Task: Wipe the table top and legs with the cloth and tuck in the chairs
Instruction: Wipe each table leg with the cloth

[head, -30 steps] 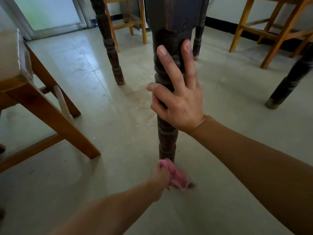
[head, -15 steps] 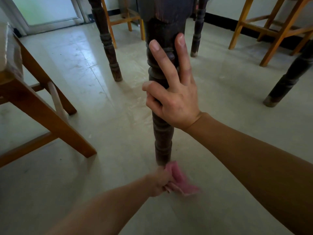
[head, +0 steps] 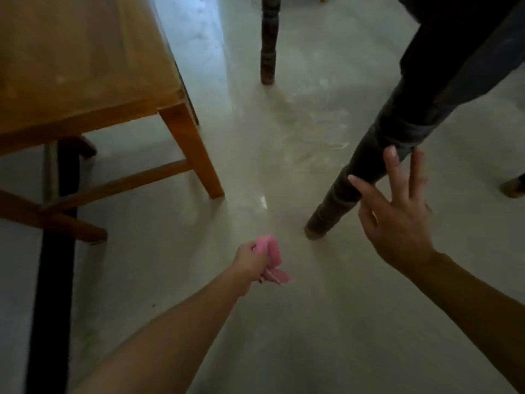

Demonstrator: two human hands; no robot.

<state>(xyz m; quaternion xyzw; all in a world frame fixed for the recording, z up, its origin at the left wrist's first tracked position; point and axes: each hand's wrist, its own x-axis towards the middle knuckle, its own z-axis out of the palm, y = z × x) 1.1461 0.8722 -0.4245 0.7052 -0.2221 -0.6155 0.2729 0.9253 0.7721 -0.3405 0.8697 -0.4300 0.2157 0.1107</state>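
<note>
Dim, soft frame, motion-blurred throughout. Daylight enters from the top edge and lays a pale sheen and one small glare spot on the grey tiled floor [head: 284, 322]. The light wooden chair [head: 85, 66] and the dark turned table leg [head: 397, 120] look smeared and bend near the frame edges.

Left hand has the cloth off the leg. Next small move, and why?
Probably carry the pink cloth forward to the far table leg. The left hand grips it above the floor, apart from the near table leg, and the right hand is open, fingers spread beside that leg, not gripping it. Whether the near leg is done cannot be told.
</note>
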